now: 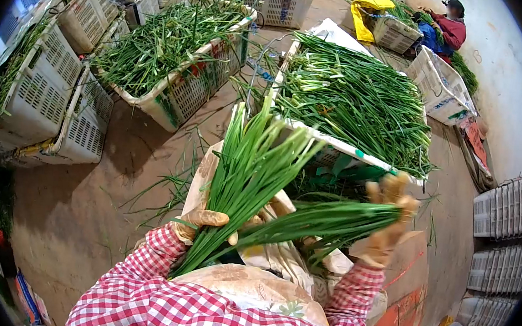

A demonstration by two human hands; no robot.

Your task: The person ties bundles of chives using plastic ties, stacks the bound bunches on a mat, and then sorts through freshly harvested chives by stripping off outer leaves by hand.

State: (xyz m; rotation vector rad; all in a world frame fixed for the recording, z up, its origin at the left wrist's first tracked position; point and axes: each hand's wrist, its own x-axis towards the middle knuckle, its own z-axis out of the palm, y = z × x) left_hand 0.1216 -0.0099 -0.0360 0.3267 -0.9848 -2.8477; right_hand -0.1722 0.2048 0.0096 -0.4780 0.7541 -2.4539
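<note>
My left hand [200, 222], in a tan glove, is closed around the lower part of a bunch of long green garlic chives [250, 174]. The bunch fans upward and away from my lap. To the right, my gloved right hand [391, 233] is slightly blurred, its fingertips pointing up. A second sheaf of chives [331, 220] stretches sideways from near my left hand into the right palm, where it appears gripped. Just beyond both hands stands a white crate [332, 143] heaped with neatly laid chives [355, 96].
Another crate [203, 63] of tangled greens stands at left, beside stacked crates [45, 89]. A crate [282, 6] is at the back. A co-worker [451, 27] sits back right near a crate [441, 86]. Nested crates [505, 208] line the right side. Loose leaves litter the floor [112, 211].
</note>
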